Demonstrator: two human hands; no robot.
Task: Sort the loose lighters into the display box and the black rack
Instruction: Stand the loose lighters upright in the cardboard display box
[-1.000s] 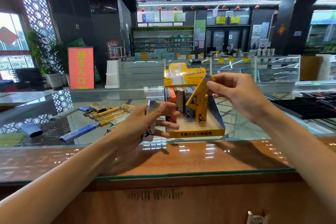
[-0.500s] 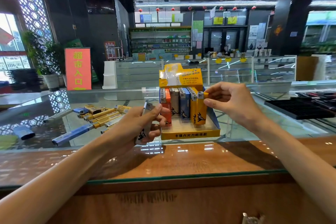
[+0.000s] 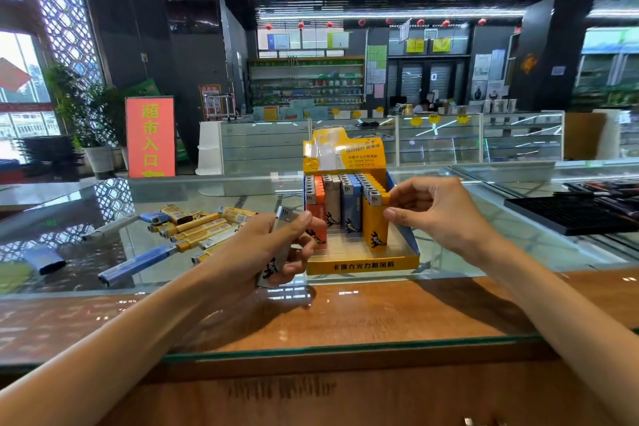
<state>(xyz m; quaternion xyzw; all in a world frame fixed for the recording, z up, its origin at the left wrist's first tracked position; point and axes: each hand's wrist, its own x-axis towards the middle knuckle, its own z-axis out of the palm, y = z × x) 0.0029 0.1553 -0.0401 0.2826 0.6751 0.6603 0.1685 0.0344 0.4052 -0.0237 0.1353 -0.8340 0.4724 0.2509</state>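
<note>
Yellow lighter (image 3: 375,223) stands upright in the display box (image 3: 363,266), front of the rightmost row, base on the clear tray. Right hand (image 3: 439,214) pinches its upper right edge: thumb and forefinger tips (image 3: 392,214) on the side just under the metal cap, other fingers curled behind.

Grey lighter (image 3: 280,247) is in the left hand (image 3: 249,245), just left of the box's front corner and off the counter. It's tilted, metal cap up and toward the box. Thumb lies across it near the cap, fingers wrap the body from underneath.

Box rows, left to right: orange, grey, blue, yellow. All upright, caps up.

Loose lighters (image 3: 197,228) lie in a pile on the glass counter (image 3: 518,245), left of the box, behind the left hand. Black rack (image 3: 567,218) sits well apart, at the far right. Both forearms cross the wooden ledge (image 3: 380,315) in front.
</note>
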